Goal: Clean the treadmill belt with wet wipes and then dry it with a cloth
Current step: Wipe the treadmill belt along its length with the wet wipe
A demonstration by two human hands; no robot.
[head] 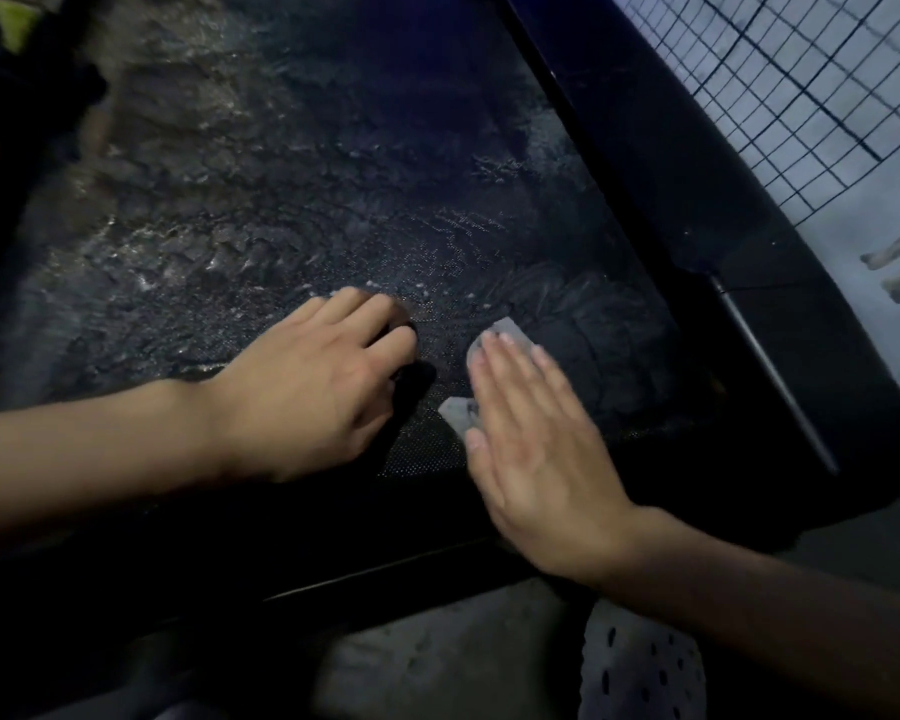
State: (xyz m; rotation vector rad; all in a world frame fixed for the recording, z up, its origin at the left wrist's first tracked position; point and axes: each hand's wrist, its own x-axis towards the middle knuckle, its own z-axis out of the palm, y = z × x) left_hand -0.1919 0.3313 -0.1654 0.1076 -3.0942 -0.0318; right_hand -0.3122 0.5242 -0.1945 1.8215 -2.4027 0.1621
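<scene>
Grey wet wipe (511,332) pressed beneath the flat-fingered right grip (536,459); left grip (307,387) curled, hold unclear.

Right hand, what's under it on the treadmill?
A pale wet wipe, pressed flat on the treadmill belt by the right hand. Only two corners show past the fingers; the rest is covered.
</scene>
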